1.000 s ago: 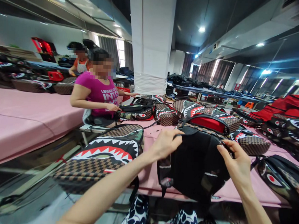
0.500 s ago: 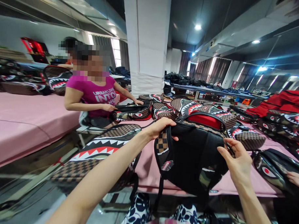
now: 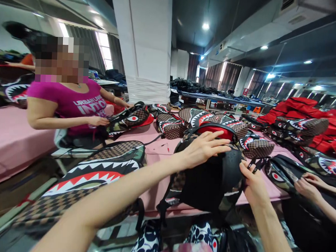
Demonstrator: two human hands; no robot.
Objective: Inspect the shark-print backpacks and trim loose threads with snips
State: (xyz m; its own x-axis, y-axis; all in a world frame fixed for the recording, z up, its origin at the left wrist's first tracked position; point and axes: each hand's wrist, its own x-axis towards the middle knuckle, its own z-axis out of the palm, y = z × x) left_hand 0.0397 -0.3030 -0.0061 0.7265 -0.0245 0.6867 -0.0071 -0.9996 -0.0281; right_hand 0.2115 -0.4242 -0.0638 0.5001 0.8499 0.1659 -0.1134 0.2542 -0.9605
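A black-backed backpack with brown check and camouflage side panels stands upright before me, its back panel facing me. Its top handle loop arches over a red patch. Across its upper edge reaches my left hand, fingers stretched out and holding nothing; whether they touch the fabric is unclear. My right hand pinches the backpack's upper right side, where short black strap pieces show above the fingers. To the left lies another check backpack with a shark-mouth print.
A pink-covered table carries several more shark-print backpacks. At left, a person in a purple top handles one. Another person's hands work on a bag at right. Red bags are piled behind; a white pillar rises beyond.
My left hand has let go of the backpack's upper left edge and moved right across its top, fingers now extended. The view has turned right. The co-worker's bag at left is tilted up more.
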